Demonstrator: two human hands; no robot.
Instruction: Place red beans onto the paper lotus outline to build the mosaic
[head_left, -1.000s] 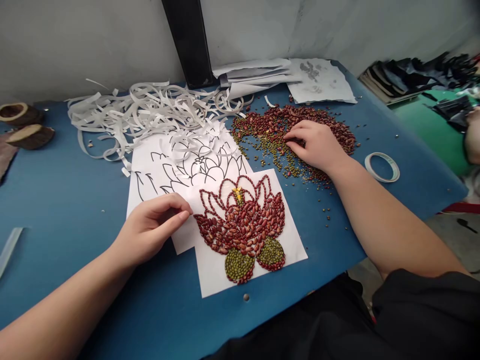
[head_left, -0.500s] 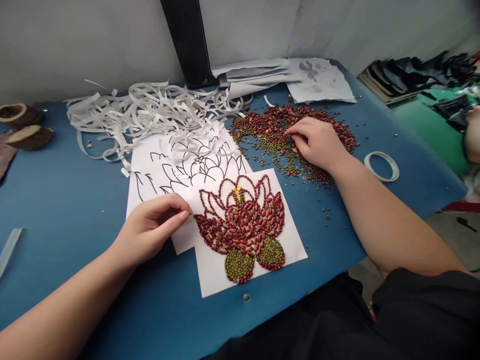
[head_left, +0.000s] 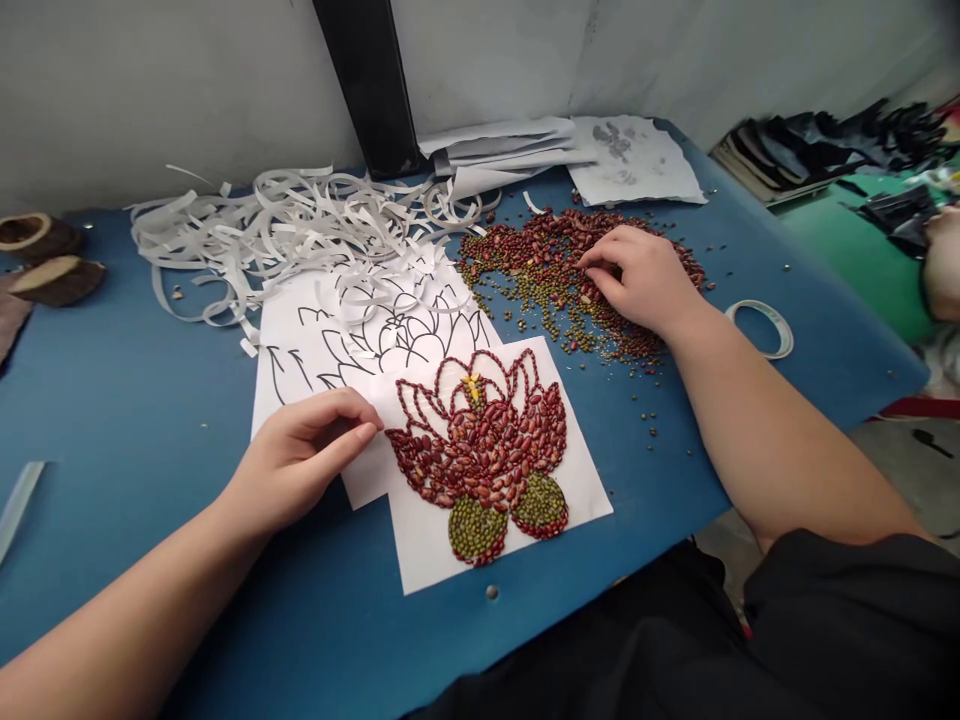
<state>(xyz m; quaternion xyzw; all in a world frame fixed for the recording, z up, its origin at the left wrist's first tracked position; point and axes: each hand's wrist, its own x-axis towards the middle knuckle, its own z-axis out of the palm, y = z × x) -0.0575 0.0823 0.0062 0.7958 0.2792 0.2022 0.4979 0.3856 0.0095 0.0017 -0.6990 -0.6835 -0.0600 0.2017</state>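
My left hand (head_left: 311, 455) is pinched closed at the left edge of a white sheet (head_left: 431, 550), its thumb and forefinger tips close to the bean flower's left point. What those fingertips hold, if anything, is too small to name. The bean flower (head_left: 495, 435) is laid in dark red beans, with two round green-bean patches at its base and a bit of yellow near the top. Over the pile of mixed red and green beans (head_left: 536, 260), my right hand (head_left: 641, 275) has its thumb and forefinger drawn together. Any bean between them cannot be made out.
Printed line-drawing sheets (head_left: 292, 375) lie partly beneath the bean picture. Curled paper strips (head_left: 300, 225) heap behind them. A tape roll (head_left: 759, 330) rests right of my right forearm. Papers (head_left: 637, 160) lie at the back, wooden pieces (head_left: 60, 280) at far left.
My right hand has shifted very slightly over the bean pile, its finger and thumb still close together. My left hand keeps its place by the sheet. The view has moved a little.
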